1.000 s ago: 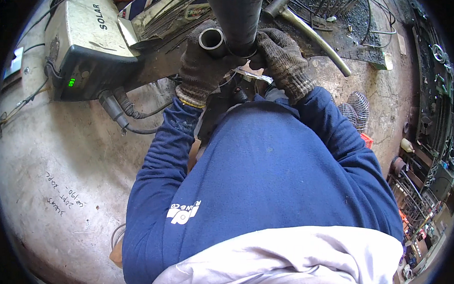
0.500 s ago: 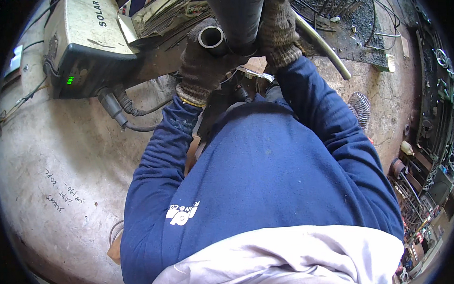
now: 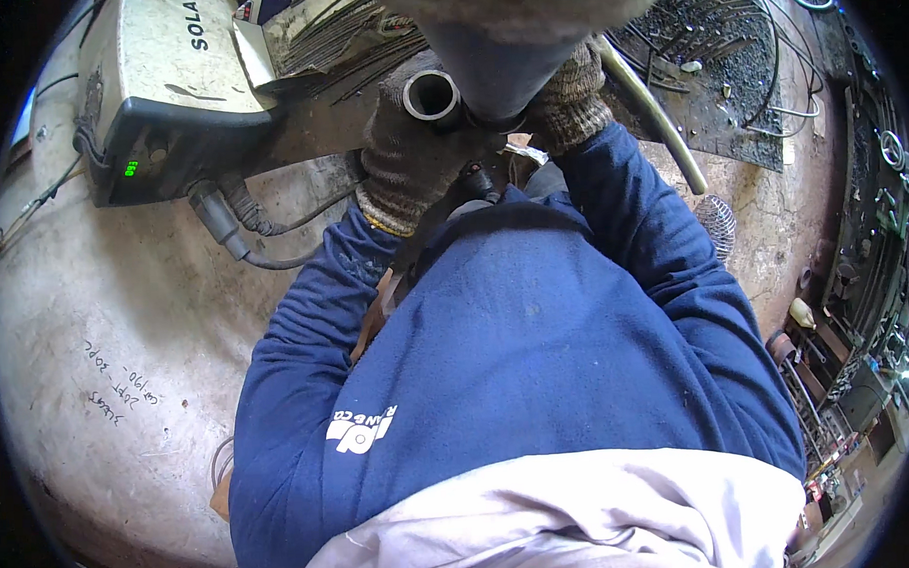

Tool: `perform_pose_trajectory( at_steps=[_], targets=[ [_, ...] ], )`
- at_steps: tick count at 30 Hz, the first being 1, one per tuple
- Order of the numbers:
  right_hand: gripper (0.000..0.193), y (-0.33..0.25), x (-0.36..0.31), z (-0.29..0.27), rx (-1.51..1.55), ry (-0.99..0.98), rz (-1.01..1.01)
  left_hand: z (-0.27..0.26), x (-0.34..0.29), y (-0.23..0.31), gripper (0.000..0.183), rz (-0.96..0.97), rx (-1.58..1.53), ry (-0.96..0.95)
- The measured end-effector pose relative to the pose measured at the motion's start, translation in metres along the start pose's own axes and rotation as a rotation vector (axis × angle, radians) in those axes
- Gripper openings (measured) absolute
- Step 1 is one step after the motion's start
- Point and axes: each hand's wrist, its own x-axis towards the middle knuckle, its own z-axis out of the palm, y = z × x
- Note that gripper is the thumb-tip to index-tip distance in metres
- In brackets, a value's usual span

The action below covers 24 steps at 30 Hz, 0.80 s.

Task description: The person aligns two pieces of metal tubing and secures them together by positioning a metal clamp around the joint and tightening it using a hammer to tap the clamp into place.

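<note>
My left hand (image 3: 398,164), in a dark knitted work glove, is wrapped round an open-ended metal pipe (image 3: 453,109) whose round mouth faces up. Between my hands stands a thick dark grey pipe (image 3: 497,67), its lower end close to the left glove. My right hand (image 3: 571,105), gloved too, is closed against the right side of that thick pipe; most of its fingers are hidden behind it. A blurred broad grey rounded end (image 3: 525,3) covers the thick pipe's top, close to the camera.
Left stands a cream machine box (image 3: 162,64) with a green display and a plugged cable (image 3: 217,222). Thin rods (image 3: 341,48) lie behind my left hand. Right of my right hand are a bent metal tube (image 3: 659,117) and a dark worktop (image 3: 748,83) with black debris. A wire coil (image 3: 715,223) lies below.
The thick pipe's broad upper end has come into view at the top. Both hands and the open-ended pipe sit slightly lower in the picture, as does the bench behind them.
</note>
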Motion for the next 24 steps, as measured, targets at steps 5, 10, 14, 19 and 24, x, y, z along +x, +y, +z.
perform_pose_trajectory(
  at_steps=[5, 10, 14, 19, 24],
  targets=[
    [0.04, -0.001, 0.009, 0.008, -0.024, -0.019, -0.026, 0.004, -0.002, 0.001, 0.077, 0.049, 0.209, 0.044],
    [0.042, -0.003, 0.012, 0.006, 0.015, -0.002, -0.033, 0.012, -0.006, 0.005, 0.082, 0.016, 0.141, 0.168],
    [0.043, -0.004, 0.008, -0.001, 0.091, 0.054, -0.02, 0.005, 0.0, 0.002, 0.081, 0.017, 0.034, 0.043],
    [0.045, -0.021, -0.037, -0.03, 0.306, 0.16, 0.062, 0.001, 0.0, 0.012, 0.072, -0.024, -0.064, 0.021],
    [0.056, -0.041, -0.1, -0.057, 0.128, -0.091, 0.147, 0.003, 0.003, -0.006, 0.061, 0.087, 0.124, 0.028]
  ],
)
